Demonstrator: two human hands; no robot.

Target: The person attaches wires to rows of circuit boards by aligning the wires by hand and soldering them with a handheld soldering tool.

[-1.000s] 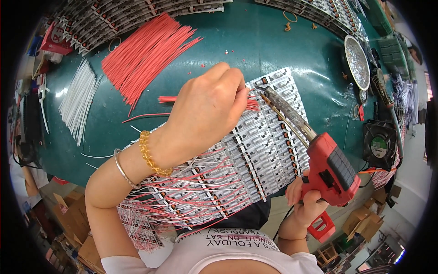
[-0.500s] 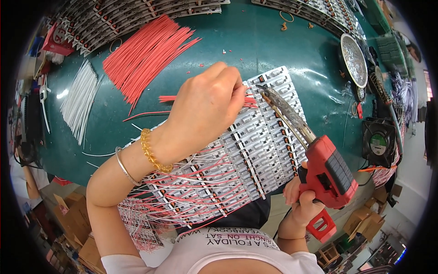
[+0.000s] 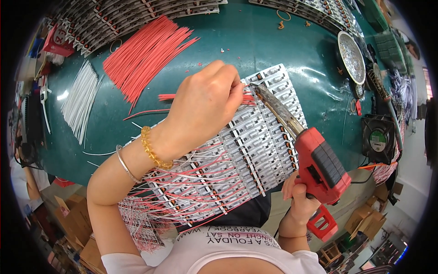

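A panel of small circuit boards (image 3: pixel 248 155) lies slanted in front of me, red and white wires (image 3: pixel 200 182) trailing from its lower left part. Over its upper edge my left hand (image 3: pixel 205 102) is closed in a pinch on a few red wires (image 3: pixel 247 99), whose ends stick out on both sides of the fist. My right hand (image 3: pixel 301 203) grips a red and black soldering gun (image 3: pixel 321 166). The gun's dark tip points up and left, close beside the left fingertips at the panel's top. The exact contact at the tip is too small to tell.
A large bundle of red wires (image 3: pixel 141 57) and a smaller bundle of white wires (image 3: pixel 80 100) lie at the left. Stacked board panels (image 3: pixel 114 23) line the far side. Toward the right are a metal dish (image 3: pixel 351 57) and a black fan (image 3: pixel 378 139).
The soldering gun has shifted left, its tip now nearer my left fingertips. My left hand stays almost where it was, still pinching the red wires.
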